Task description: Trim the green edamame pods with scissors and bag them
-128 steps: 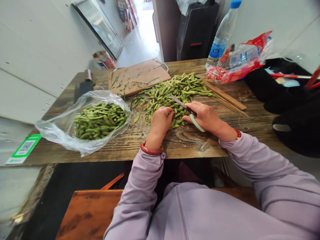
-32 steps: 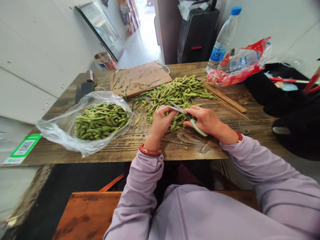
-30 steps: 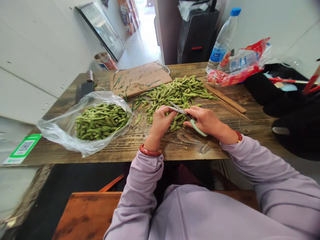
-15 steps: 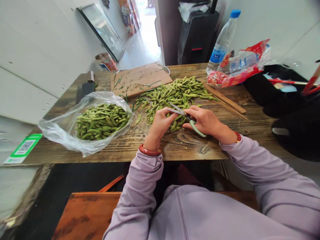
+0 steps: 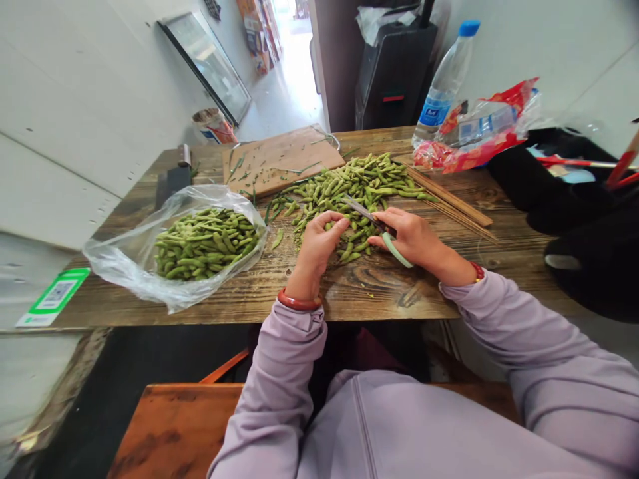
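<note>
My right hand (image 5: 412,236) is closed on the scissors (image 5: 391,247), which have pale green handles. Their blades point up and left over the heaped green pods and look closed together. My left hand (image 5: 320,241) is pinched just left of the blades, with a bit of green pod between thumb and fingertips; most of that pod is hidden. Beyond both hands spreads a pile of edamame pods (image 5: 357,179) on the wooden table (image 5: 249,299). To the left, a clear plastic bag (image 5: 120,266) lies open, holding more edamame pods (image 5: 204,243).
Behind the pile lies a cutting board (image 5: 284,156) with green scraps. A cleaver (image 5: 174,179) rests at the back left. Thin wooden skewers (image 5: 454,206), a water bottle (image 5: 439,93), a red wrapper (image 5: 479,150) and a black container (image 5: 514,173) are on the right.
The scissor blades have gone from spread apart to closed and moved slightly right, away from my left hand. My left hand stays pinched in nearly the same place.
</note>
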`<state>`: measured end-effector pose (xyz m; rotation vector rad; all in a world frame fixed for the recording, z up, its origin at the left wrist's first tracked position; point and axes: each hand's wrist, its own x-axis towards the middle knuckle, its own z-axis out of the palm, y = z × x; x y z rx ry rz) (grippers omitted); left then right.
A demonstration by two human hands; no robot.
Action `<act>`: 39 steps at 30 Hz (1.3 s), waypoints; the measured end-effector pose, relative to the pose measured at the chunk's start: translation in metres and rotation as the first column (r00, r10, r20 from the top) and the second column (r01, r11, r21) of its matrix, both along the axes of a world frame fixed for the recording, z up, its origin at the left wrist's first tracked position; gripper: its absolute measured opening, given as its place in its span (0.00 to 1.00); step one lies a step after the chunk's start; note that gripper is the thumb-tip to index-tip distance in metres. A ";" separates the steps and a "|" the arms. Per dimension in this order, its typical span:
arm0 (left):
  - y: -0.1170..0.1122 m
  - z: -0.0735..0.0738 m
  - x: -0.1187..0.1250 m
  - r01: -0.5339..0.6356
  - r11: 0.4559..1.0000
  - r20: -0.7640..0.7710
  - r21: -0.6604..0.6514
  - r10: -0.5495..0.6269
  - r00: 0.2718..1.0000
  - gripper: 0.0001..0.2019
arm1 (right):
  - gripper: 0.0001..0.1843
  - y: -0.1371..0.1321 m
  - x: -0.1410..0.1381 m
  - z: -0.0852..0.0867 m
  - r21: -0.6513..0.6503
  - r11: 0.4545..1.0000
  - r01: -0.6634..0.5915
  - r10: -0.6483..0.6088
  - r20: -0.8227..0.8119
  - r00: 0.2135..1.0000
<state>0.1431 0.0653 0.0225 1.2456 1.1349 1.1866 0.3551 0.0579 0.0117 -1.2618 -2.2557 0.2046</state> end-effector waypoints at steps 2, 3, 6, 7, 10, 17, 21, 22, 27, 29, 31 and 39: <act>-0.001 0.003 0.000 0.001 0.998 0.100 -0.069 0.006 0.995 0.09 | 0.23 0.001 0.001 -0.001 0.006 1.000 0.011 -0.011 -0.028 1.000; -0.001 0.004 0.001 0.002 0.996 0.131 -0.092 0.011 0.991 0.09 | 0.23 0.001 0.000 -0.001 0.006 1.000 0.009 -0.009 -0.036 0.999; -0.002 0.009 0.001 0.000 0.991 0.191 -0.131 0.025 0.981 0.07 | 0.22 0.000 0.000 -0.002 0.004 1.000 -0.008 0.009 -0.054 0.999; -0.002 0.010 0.001 0.000 0.990 0.216 -0.142 0.031 0.976 0.06 | 0.22 -0.001 -0.001 -0.003 0.004 1.000 -0.011 0.011 -0.059 0.998; -0.001 0.011 -0.001 -0.003 0.986 0.294 -0.169 0.053 0.954 0.07 | 0.22 -0.002 -0.001 -0.002 0.007 1.000 -0.007 0.008 -0.068 0.998; 0.001 0.008 -0.003 0.054 0.987 0.448 -0.150 0.019 0.894 0.11 | 0.29 -0.003 -0.003 -0.002 -0.005 0.999 -0.052 0.051 -0.068 0.996; -0.001 0.007 0.000 0.077 0.989 0.415 -0.124 -0.019 0.909 0.13 | 0.30 -0.004 -0.005 -0.004 0.005 0.996 -0.095 0.095 -0.086 0.992; -0.002 0.007 0.000 0.093 0.989 0.393 -0.118 -0.039 0.919 0.13 | 0.30 -0.004 -0.005 -0.004 0.008 0.995 -0.100 0.100 -0.097 0.990; -0.005 0.007 0.003 0.185 0.978 0.279 -0.097 -0.151 0.948 0.14 | 0.29 -0.003 -0.005 -0.003 0.010 0.995 -0.102 0.102 -0.145 0.984; -0.006 0.007 0.004 0.193 0.975 0.248 -0.105 -0.163 0.955 0.14 | 0.30 -0.002 -0.004 -0.002 0.001 0.995 -0.096 0.095 -0.149 0.984; -0.006 0.007 0.005 0.194 0.974 0.235 -0.112 -0.164 0.958 0.14 | 0.30 -0.002 -0.004 -0.002 -0.007 0.996 -0.093 0.091 -0.149 0.985; -0.007 0.009 0.004 0.196 0.976 0.230 -0.090 -0.171 0.958 0.15 | 0.26 -0.003 -0.003 -0.003 0.016 0.996 -0.088 0.090 -0.127 0.988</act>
